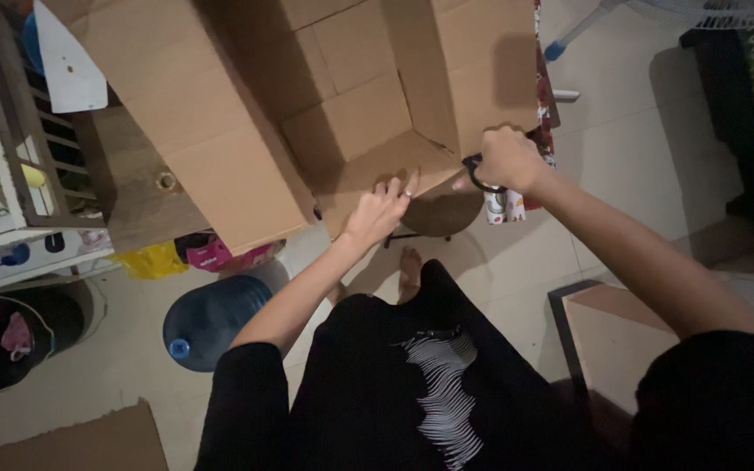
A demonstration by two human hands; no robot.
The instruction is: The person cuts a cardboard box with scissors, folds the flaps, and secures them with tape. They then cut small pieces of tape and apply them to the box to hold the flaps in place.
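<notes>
Pale floor tiles (621, 174) surround a large open cardboard box (307, 113) on a stool. Left hand (379, 209), fingers loosely spread, steadies the front flap; right hand (508, 159) grips black-handled scissors (475, 173) at its edge.

big open brown cardboard box (307, 105) filling the top middle, flaps spread out, flat brown cardboard sheet (89, 443) in the bottom left corner, another tan cardboard piece (608, 340) lower right, crumpled yellow bag (152, 260) under the box's left flap
</notes>
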